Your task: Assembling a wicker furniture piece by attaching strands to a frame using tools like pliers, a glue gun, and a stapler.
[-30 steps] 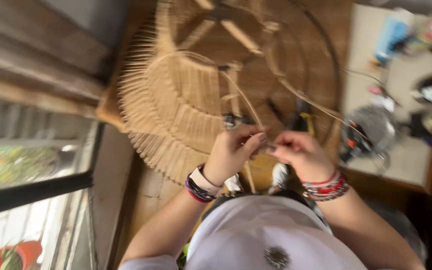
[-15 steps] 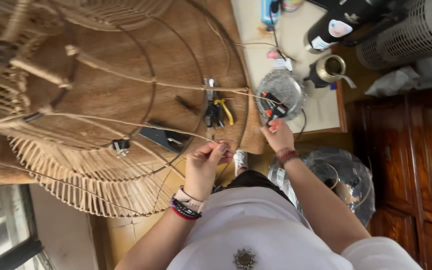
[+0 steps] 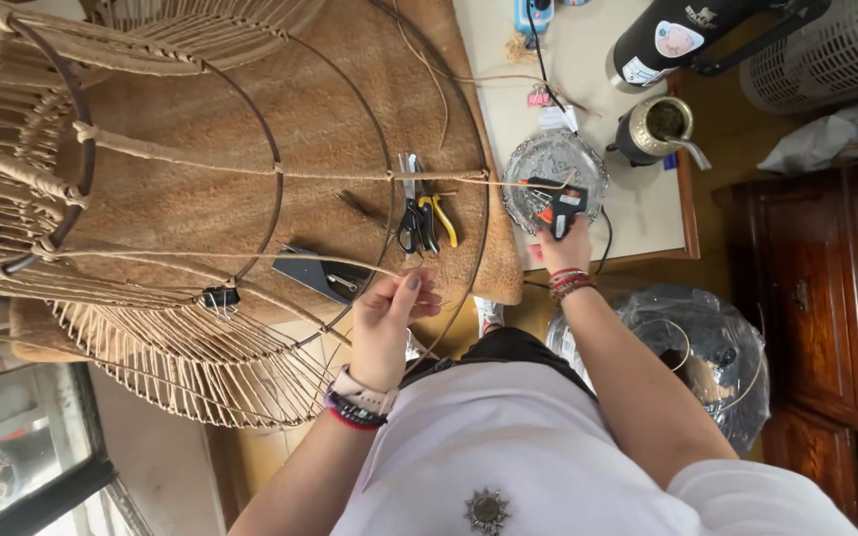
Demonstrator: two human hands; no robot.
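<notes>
My left hand pinches a thin tan cord against the outer ring of a round metal frame partly wrapped in tan cord. The frame lies on a round woven mat. My right hand is stretched out to the right and grips a black and orange glue gun at the edge of a clear glass dish. A black clip holds the cord on the frame near my left hand.
Scissors and yellow-handled pliers and a flat black tool lie on the mat. On the white table stand a black bottle and a metal cup. A dark wooden cabinet and a plastic-wrapped frame are on the right.
A second ago both hands worked the cord together. My right hand has since gone right and taken the glue gun; my left hand stays on the cord. The view has swung right.
</notes>
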